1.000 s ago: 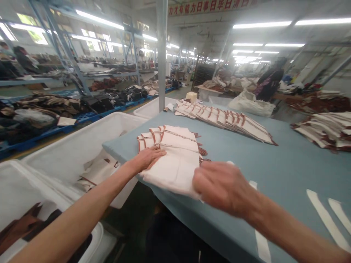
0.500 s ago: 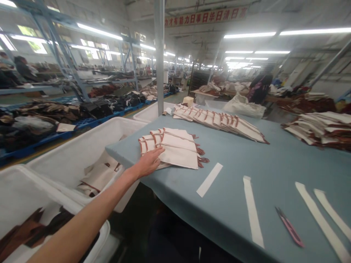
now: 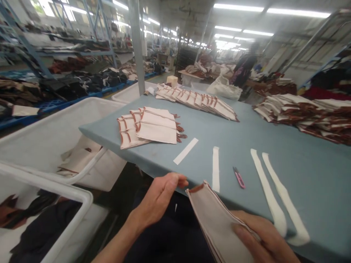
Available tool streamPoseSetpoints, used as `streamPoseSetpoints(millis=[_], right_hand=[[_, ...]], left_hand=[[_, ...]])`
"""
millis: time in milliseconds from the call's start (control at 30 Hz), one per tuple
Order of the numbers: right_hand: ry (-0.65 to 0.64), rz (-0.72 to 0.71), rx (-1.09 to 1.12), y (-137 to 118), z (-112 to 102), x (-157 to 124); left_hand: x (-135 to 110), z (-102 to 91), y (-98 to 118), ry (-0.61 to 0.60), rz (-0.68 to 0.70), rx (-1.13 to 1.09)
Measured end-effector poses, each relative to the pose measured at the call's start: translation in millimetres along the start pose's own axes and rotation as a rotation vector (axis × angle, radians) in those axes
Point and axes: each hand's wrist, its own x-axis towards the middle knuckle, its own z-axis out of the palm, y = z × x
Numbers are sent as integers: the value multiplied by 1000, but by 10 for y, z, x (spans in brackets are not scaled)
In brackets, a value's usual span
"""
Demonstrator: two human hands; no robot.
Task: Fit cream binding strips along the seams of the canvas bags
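In the head view my right hand (image 3: pixel 263 233) grips a cream fabric pouch (image 3: pixel 216 215) with brown edging, thumb on its face and the other fingers behind. The pouch is tilted, its brown-lined upper end pointing at the table edge; its lower part runs out of the picture. Just left of that end is my left hand (image 3: pixel 164 193), fingers stretched forward and loosely bent, apart from the pouch and with nothing visible in it. A fanned stack of similar cream pieces (image 3: pixel 157 126) with brown edges and brown strips lies on the blue-green table (image 3: pixel 203 128).
White strips (image 3: pixel 216 168) and a pink-handled thread snipper (image 3: pixel 239 178) lie near the table's front edge. Farther back is a long row of cream pieces (image 3: pixel 192 98), with a large pile (image 3: pixel 304 113) at right. White bins (image 3: pixel 90 106) stand at left. A person (image 3: pixel 244 67) is beyond the table.
My left hand has left the stack and come back toward me at the table edge. My right hand has entered the view holding the pouch. The camera has turned down and right.
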Motion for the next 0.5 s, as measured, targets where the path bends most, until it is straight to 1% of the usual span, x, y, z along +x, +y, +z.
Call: streamPoseSetpoints(millis=[100,167,233,300,367,433,500], right_hand=[[-55,-14,-64,-5,-86,1],[-92,-41,-79,-10,-156,-18],[-88,-67,-82,-12,-220,-52],[-67,-94,-79,-8,-257,-88],[-25,-120,-71,11,-253,-124],[47,-146,-73,52,-199,-176],[129,-169,-101,110,-100,-259]], left_hand=[[-31,212,48,29,4,34],[-37,277,62,51,5,79],[-51,318,82,22,11,123],[-93,366,113,-13,34,159],[-163,432,147,-16,67,174],[-249,507,170,31,114,208],[-330,579,181,101,155,270]])
